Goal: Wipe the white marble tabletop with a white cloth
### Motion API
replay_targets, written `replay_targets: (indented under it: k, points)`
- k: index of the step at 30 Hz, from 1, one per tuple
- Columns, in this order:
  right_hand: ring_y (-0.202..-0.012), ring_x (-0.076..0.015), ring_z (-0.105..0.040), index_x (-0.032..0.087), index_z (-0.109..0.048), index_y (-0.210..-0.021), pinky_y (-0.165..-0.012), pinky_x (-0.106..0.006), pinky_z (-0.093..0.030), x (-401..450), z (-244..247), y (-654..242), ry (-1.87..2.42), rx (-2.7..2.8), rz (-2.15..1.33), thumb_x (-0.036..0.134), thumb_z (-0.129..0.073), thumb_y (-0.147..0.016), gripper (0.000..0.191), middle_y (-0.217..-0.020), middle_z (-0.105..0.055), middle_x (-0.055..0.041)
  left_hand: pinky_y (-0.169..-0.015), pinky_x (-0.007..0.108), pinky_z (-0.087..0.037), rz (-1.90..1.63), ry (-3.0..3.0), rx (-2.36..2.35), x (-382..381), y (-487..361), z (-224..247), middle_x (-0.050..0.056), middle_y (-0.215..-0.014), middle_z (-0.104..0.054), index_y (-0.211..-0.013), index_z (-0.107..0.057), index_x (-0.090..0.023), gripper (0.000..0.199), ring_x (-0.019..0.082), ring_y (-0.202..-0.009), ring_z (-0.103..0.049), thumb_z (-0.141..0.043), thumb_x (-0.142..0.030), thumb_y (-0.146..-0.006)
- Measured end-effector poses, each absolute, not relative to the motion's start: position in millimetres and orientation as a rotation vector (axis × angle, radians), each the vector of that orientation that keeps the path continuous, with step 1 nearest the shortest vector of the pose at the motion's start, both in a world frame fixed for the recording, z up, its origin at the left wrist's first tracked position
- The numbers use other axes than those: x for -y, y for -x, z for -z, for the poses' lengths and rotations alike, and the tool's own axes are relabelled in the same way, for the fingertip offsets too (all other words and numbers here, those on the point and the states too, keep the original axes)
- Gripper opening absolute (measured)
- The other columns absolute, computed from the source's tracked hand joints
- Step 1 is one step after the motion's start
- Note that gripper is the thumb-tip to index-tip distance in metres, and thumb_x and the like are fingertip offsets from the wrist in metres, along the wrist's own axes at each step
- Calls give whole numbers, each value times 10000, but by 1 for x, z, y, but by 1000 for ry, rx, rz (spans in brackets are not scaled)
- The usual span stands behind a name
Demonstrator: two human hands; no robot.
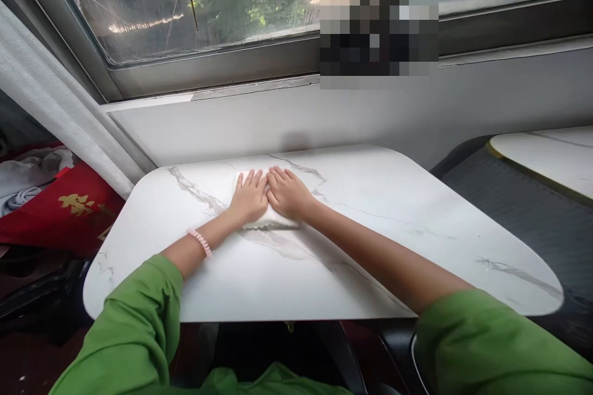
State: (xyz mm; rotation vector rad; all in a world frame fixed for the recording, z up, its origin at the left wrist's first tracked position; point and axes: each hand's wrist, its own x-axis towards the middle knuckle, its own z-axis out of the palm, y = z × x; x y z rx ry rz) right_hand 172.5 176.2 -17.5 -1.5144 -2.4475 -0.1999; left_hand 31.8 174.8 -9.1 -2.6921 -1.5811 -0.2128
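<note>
A folded white cloth with a wavy front edge lies flat on the white, marble-patterned table. My left hand presses down on its left part, palm down, fingers stretched out and spread. On the right part rests my right hand, its fingers together and curled over the cloth. Both hands are side by side and touch near the thumbs. Much of the cloth is hidden under them. A pink coiled band circles my left wrist.
Behind the table are a pale wall and a framed window. A white curtain hangs at the left, above a red bag with gold print. Another marble-patterned surface and a dark ribbed surface are at the right.
</note>
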Motion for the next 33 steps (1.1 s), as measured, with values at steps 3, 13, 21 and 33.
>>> replay_targets:
  k: [3, 13, 21, 33]
  points:
    - [-1327, -320, -386, -60, -472, -1303, -1099, -426, -270, -220, 18, -161, 1510, 2430, 160, 199, -309, -884, 518, -1396, -475, -249, -1178, 460, -131, 201, 2626, 1620, -217, -24, 8, 101, -1526, -329, -1421, -377, -119, 499, 233, -1422, -249, -310, -207, -935]
    - [-1303, -286, -406, 11, -489, -1287, -1098, -428, -253, -268, 29, -162, 1417, 2301, 21, 183, -312, -863, 491, -1372, -515, -201, -1173, 455, -141, 226, 2574, 1629, -261, -23, 11, 82, -1515, -355, -1411, -381, -142, 485, 216, -1405, -279, -274, -204, -942]
    - [-1382, -264, -323, -12, -406, -1385, -1141, -433, -217, -231, 27, -162, 1475, 2341, -20, 219, -293, -898, 551, -1473, -408, -184, -1171, 476, -131, 209, 2547, 1664, -222, -22, 10, 98, -1529, -325, -1420, -377, -151, 476, 228, -1420, -255, -273, -241, -964]
    - [-1394, -289, -307, -14, -419, -1392, -1148, -483, -236, -92, 30, -164, 1471, 2327, 37, 258, -281, -921, 561, -1473, -395, -200, -1178, 500, -137, 221, 2705, 1504, -92, -12, 4, 92, -1534, -313, -1428, -371, -153, 481, 235, -1430, -232, -296, -272, -969]
